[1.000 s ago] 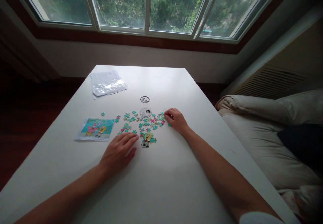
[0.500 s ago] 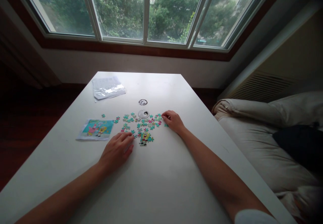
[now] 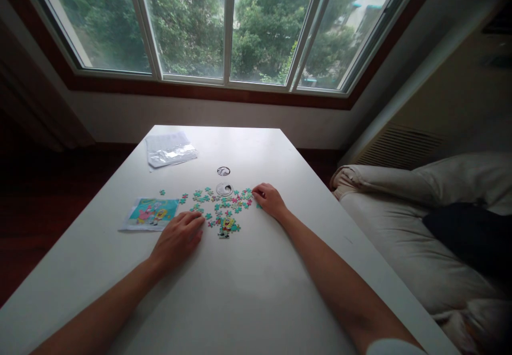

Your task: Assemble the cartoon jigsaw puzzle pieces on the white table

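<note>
Loose jigsaw puzzle pieces (image 3: 226,202) in turquoise and pink lie spread over the middle of the table. Nearest me, a small joined section (image 3: 226,228) shows a yellow cartoon figure. My left hand (image 3: 178,236) rests palm down to the left of that section, its fingers stretched out and holding nothing visible. At the right edge of the loose pieces is my right hand (image 3: 270,200), with thumb and fingers pinched together. Whatever may be between those fingertips is hidden. The picture sheet (image 3: 151,214) with cartoon figures lies just beyond my left hand.
The white table (image 3: 248,291) carries a clear plastic bag with papers (image 3: 170,149) at its far left. Two round inserts (image 3: 223,171) are set in the tabletop behind the pieces. A pale sofa (image 3: 384,227) stands along the right, and a window (image 3: 192,34) is ahead.
The view has tilted up slightly, so everything on the table sits lower. My left hand has drawn back a little from the joined section. My right hand stays by the right-hand pieces.
</note>
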The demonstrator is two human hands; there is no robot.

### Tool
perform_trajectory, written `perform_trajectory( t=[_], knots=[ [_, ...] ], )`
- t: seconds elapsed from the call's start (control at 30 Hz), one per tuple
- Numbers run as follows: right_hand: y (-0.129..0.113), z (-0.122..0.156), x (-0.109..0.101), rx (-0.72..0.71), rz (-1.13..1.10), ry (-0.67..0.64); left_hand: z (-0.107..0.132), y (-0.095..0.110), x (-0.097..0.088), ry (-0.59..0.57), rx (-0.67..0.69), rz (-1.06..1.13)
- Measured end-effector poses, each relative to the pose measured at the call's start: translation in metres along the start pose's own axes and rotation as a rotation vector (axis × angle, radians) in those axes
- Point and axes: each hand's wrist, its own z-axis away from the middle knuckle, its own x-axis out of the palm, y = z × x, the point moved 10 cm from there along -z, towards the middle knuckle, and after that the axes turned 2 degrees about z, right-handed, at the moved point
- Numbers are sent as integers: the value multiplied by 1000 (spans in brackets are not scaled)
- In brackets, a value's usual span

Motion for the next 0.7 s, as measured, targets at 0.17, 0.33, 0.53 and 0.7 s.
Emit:
perform_trajectory(
  t=[0.17,0.33,0.53,0.7],
  knots=[
    [-1,1,-2,-2,-11,10,2,0,4,9,17,-19],
    [-2,2,-3,3,-11,2,3,3,2,31,24,-5],
    [-25,5,-6,-104,49,26,3,7,1,12,26,26],
    [-59,11,12,-264,116,-129,5,16,-1,31,57,66]
  ],
)
